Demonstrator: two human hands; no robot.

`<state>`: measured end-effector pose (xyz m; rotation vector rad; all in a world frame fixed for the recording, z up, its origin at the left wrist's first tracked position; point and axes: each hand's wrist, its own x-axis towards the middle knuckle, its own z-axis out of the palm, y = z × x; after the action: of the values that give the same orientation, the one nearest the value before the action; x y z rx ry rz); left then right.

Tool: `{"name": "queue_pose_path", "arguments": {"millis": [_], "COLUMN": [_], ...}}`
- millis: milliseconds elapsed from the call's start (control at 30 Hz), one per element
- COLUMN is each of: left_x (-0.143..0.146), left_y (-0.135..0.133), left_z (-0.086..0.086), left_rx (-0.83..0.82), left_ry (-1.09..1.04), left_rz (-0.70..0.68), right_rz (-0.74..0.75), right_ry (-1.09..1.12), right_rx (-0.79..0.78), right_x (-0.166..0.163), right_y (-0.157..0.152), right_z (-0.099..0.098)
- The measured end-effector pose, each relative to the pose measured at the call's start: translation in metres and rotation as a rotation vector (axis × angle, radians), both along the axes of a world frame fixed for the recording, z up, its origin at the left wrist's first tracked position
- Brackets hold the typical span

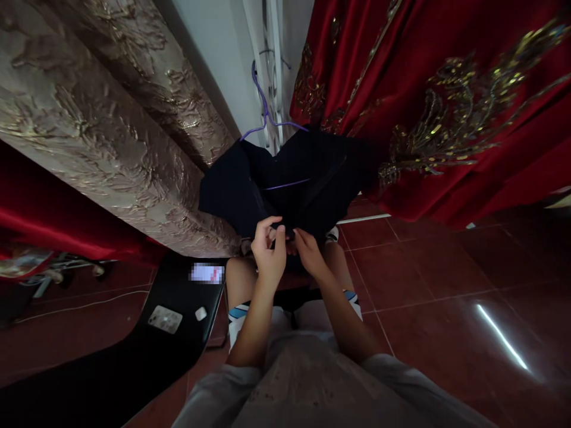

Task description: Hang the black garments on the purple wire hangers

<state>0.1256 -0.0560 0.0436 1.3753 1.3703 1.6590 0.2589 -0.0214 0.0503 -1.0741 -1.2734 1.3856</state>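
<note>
A dark navy garment hangs on a purple hanger in front of me, above my knees. My left hand is closed, pinching the garment's lower hem between thumb and fingers. My right hand is right beside it, its fingers curled onto the same hem edge. What sits exactly between the fingertips is too dark to make out.
A gold-embossed beige fabric hangs at the left, and a red garment with gold embroidery at the right. A black chair with a small remote-like item stands on the red tiled floor at my left.
</note>
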Motion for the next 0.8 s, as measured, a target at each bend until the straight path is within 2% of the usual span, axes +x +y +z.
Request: {"name": "queue_pose_path", "arguments": {"millis": [100,167,233,300,433,567,667,800], "left_x": [-0.001,0.001,0.004,0.006,-0.005,-0.015,-0.012,-0.009], "left_y": [-0.002,-0.004,-0.005,-0.006,-0.003,0.002,0.004,0.012], "left_z": [0.001,0.0,-0.004,-0.012,-0.043,-0.071,-0.072,-0.07], "left_rx": [-0.022,-0.033,-0.032,-0.022,-0.045,-0.18,-0.155,-0.094], "left_ry": [-0.024,-0.027,-0.045,-0.099,-0.151,0.009,0.009,0.034], "left_rz": [0.038,0.024,0.007,0.018,0.009,-0.178,-0.217,-0.149], "right_rz": [0.073,0.07,0.02,-0.028,0.025,0.151,0.157,0.23], "right_ry": [0.023,0.038,0.015,-0.042,-0.137,-0.359,-0.339,-0.307], "right_rx": [-0.042,-0.035,-0.005,0.029,0.022,0.058,0.013,-0.011], "right_x": [-0.015,-0.023,-0.026,-0.024,-0.015,-0.012,-0.015,-0.02], "right_y": [-0.007,-0.014,-0.019,-0.02,-0.015,-0.002,0.012,0.028], "right_z": [-0.027,-0.045,-0.056,-0.058,-0.05,-0.038,-0.024,0.004]}}
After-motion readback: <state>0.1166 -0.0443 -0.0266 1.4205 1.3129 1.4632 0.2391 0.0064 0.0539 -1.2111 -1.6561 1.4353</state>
